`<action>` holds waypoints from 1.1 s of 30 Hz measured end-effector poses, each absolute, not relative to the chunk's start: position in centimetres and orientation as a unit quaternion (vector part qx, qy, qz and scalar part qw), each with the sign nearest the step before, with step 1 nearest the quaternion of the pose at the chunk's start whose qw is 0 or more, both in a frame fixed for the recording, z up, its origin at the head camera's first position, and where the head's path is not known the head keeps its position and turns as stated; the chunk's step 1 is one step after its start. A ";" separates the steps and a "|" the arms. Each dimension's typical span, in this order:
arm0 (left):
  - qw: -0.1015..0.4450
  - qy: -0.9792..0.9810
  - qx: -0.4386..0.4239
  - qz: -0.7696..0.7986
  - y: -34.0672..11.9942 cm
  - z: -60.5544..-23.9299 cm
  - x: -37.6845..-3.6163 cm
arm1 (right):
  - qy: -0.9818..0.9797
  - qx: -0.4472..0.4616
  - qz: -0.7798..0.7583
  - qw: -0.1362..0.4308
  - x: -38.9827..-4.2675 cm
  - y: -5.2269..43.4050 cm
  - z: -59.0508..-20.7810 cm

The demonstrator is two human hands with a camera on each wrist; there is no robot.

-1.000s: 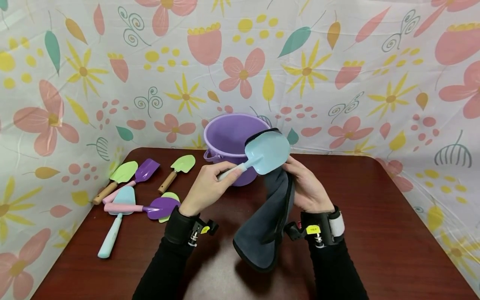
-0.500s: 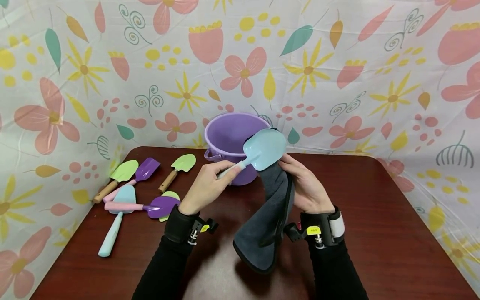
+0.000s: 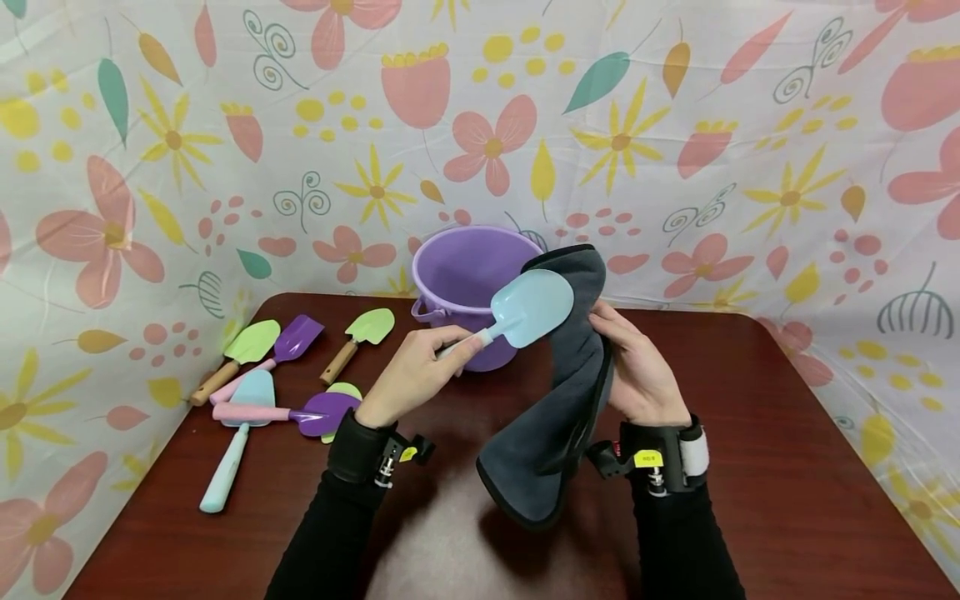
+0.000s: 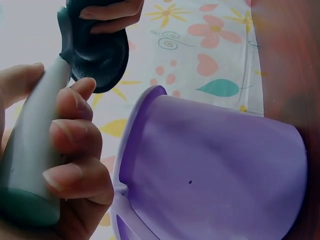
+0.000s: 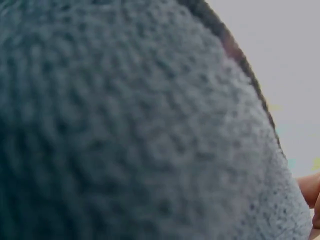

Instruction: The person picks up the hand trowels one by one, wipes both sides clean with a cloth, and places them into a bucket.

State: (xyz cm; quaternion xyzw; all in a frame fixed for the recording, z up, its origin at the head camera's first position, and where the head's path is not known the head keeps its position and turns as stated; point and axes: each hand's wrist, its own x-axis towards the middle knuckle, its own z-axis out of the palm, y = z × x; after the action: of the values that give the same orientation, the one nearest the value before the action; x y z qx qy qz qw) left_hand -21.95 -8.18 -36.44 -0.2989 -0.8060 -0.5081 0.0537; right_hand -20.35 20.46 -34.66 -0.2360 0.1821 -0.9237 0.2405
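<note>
The dark wooden bench (image 3: 787,467) carries everything here, walled on three sides by a flowered sheet (image 3: 675,125), and above its middle both hands work in the air. The grey cloth (image 3: 558,392) is the largest thing held: the right hand (image 3: 641,371) has its fingers curled round the upper fold, which wraps up behind the blade, while the long lower end hangs free just over the bench (the right wrist view shows only the cloth's weave). That loose tail could snag or drag, and it hides the far side of the blade, so a slip there would go unseen. The purple bucket (image 3: 468,283) stands close behind the hands; a wide swing of the blade could knock its rim. The light blue shovel (image 3: 517,315) is held aloft by the left hand (image 3: 412,375), which pinches the pale handle between thumb and curled fingers, a light grip that a firm rub might twist loose. Well to the left lie the other toy shovels (image 3: 277,379), green, purple and blue, some overlapping, clear of the hands.
</note>
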 end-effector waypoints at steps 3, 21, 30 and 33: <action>0.055 -0.806 -0.305 -0.504 -8.3 -36.5 -22.0 | 0.171 -0.231 -0.928 0.236 -20.3 20.8 -34.7; 0.076 -0.800 -0.301 -0.513 -9.0 -36.0 -21.7 | 0.090 -0.260 -0.932 0.235 -20.4 22.4 -34.4; 0.071 -0.779 -0.334 -0.525 -8.5 -35.7 -21.3 | 0.116 -0.266 -0.923 0.253 -20.6 21.3 -34.6; 0.059 -0.773 -0.341 -0.531 -8.3 -35.6 -21.0 | 0.128 -0.268 -0.920 0.255 -20.6 20.6 -34.7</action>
State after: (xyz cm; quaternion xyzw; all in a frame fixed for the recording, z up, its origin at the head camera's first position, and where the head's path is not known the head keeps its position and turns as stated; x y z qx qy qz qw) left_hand -20.99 -8.31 -35.63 -0.3414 -0.7732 -0.5311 0.0594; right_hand -20.57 20.62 -34.66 -0.2685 0.1281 -0.9200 0.2551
